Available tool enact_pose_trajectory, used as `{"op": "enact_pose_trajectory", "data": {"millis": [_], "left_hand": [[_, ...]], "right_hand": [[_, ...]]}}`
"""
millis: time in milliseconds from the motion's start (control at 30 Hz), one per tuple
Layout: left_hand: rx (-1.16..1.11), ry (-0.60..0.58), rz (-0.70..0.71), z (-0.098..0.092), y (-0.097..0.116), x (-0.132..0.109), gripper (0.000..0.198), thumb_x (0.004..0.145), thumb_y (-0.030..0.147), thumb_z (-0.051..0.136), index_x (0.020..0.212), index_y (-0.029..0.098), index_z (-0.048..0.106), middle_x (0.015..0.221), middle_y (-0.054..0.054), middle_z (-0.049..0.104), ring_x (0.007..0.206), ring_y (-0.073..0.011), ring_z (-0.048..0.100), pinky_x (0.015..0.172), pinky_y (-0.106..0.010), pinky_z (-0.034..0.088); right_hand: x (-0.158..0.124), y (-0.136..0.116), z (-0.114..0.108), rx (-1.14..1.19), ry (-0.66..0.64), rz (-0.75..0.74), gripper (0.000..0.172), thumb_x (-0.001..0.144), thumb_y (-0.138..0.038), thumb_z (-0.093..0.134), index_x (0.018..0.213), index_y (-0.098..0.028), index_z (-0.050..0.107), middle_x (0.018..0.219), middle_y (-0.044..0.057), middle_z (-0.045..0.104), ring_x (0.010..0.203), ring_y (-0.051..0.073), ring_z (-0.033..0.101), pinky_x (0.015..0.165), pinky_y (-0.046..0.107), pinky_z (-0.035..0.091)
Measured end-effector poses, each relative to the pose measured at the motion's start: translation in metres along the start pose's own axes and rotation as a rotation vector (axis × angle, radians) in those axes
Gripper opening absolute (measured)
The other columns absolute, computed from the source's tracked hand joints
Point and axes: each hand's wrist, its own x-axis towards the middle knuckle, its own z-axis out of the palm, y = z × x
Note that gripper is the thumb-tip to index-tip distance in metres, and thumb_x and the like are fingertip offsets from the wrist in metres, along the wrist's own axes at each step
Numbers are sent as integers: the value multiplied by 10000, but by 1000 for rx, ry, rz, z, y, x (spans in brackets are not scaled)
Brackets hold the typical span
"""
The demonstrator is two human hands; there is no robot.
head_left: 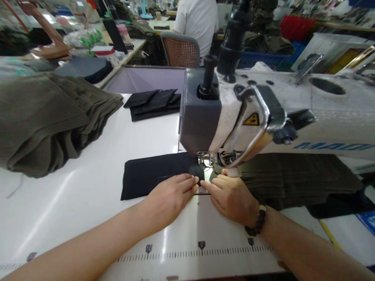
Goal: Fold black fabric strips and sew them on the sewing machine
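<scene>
Both hands lie flat with nothing gripped. The left hand (pixel 172 193) has its fingers straight and close together, pressing the near edge of a black cloth panel (pixel 146 177). The right hand (pixel 231 197) meets it fingertip to fingertip from 3 o'clock.

The panel is a matte, rectangular woven piece. It lies on the glossy white table (pixel 88 187) at centre, stretching toward 9 o'clock, with its right end under the presser foot (pixel 205 160) of the grey industrial sewing machine (pixel 205 117). A dark bead bracelet (pixel 258 222) circles the right wrist.

Folded olive cloth (pixel 43 121) is heaped at 9 o'clock. More black pieces (pixel 152 103) lie at 11 o'clock. The needle is lost in glare, and the olive stack (pixel 293 175) at 3 o'clock sits partly hidden beneath the machine arm.
</scene>
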Motion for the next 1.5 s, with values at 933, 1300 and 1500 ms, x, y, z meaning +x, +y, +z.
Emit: {"op": "enact_pose_trajectory", "data": {"millis": [933,1300,1500], "left_hand": [[-146,63,-103,-3,-50,29,168,847,124,430,861,138,596,947,-61,611,910,-167,552,764,-253,461],[146,-46,-369,-3,-53,12,235,823,82,403,984,108,573,972,-108,596,910,-207,551,776,-339,477],[166,77,-414,-22,-70,-1,351,812,35,371,1126,117,505,1221,-131,487,1086,-208,478,901,-378,427]], "right_hand": [[5,1,9,-58,-34,192,356,731,-37,433,1034,-135,593,679,28,609,668,151,541,712,281,325],[1,-1,-5,-20,237,39,247,891,-161,344,993,-130,568,684,26,592,609,154,521,684,315,350],[-16,16,-49,-283,249,139,153,841,-180,460,739,-156,571,712,52,566,680,203,500,677,341,348]]}}
